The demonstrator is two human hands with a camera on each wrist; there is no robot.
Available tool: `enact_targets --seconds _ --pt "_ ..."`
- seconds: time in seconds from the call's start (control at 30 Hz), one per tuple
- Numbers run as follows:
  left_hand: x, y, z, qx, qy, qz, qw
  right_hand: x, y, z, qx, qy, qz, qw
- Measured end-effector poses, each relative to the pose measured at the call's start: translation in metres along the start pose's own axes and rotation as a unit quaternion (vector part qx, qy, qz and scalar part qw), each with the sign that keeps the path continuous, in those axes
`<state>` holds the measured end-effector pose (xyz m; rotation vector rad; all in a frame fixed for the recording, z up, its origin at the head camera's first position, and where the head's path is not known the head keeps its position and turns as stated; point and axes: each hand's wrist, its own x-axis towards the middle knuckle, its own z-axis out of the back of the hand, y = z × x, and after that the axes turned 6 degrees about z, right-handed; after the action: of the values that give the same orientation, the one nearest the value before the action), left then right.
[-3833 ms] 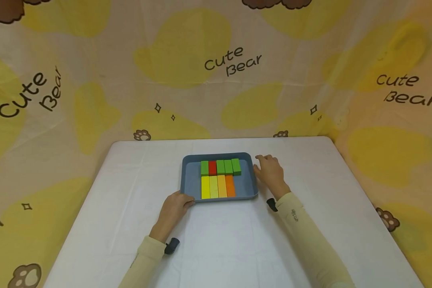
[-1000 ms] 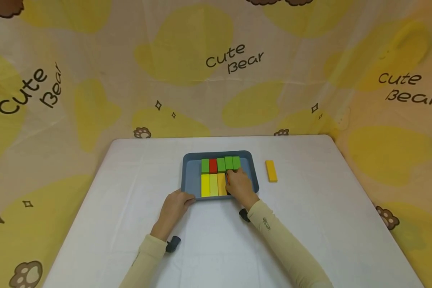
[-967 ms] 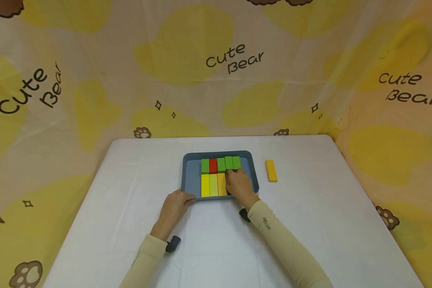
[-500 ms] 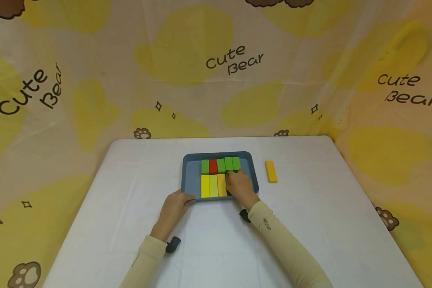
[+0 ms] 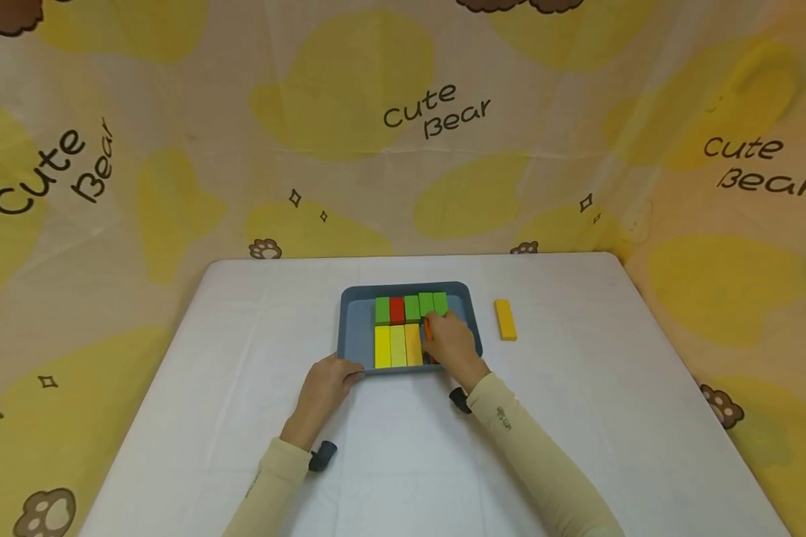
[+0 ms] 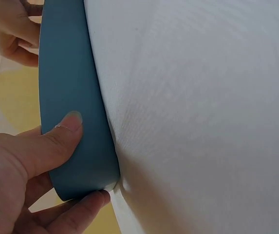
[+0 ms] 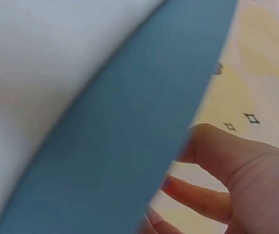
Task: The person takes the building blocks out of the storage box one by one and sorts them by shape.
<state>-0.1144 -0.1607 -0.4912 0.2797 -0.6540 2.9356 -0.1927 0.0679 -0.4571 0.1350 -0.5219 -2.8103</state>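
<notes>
My left hand (image 5: 327, 384) grips the blue-grey tray (image 5: 358, 332) at its near left corner. In the left wrist view the thumb (image 6: 64, 139) presses the outer wall while fingers curl round the corner. Inside the tray, my right hand (image 5: 453, 343) pinches an orange block (image 5: 428, 328), mostly hidden by the fingers. To its left lie a yellow block (image 5: 382, 347), a pale yellow-green one (image 5: 398, 347) and a light orange one (image 5: 413, 345). Behind them runs a row of green blocks (image 5: 412, 308) with one red block (image 5: 396, 310). The tray wall (image 7: 115, 122) hides the right fingertips in the right wrist view.
A yellow-orange block (image 5: 506, 320) lies on the white table (image 5: 403, 462), right of the tray. A patterned yellow cloth (image 5: 349, 89) hangs behind and beside the table.
From the table right of the tray, my right hand has moved onto the orange block inside, lately shifting slightly right with it. A yellow-orange block now shows on the table. The left hand stays.
</notes>
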Motion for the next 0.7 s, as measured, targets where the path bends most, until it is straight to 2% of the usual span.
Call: enact_targets --seconds 0.23,0.3,0.53,0.7 --pt "0.000 0.001 0.000 -0.004 -0.011 -0.012 0.9999 -0.007 -0.003 0.027 0.018 -0.040 0.024 0.9987" --pt "0.001 0.002 0.000 -0.004 -0.012 -0.015 0.9998 -0.008 -0.007 0.035 0.021 -0.053 0.019 0.9982" --pt "0.001 0.002 0.000 0.004 -0.006 -0.012 0.9999 -0.005 -0.037 0.065 0.015 -0.088 0.003 0.9960" --pt "0.001 0.002 0.001 0.007 -0.003 -0.009 0.9999 -0.005 -0.062 0.084 0.013 -0.095 -0.012 0.9953"
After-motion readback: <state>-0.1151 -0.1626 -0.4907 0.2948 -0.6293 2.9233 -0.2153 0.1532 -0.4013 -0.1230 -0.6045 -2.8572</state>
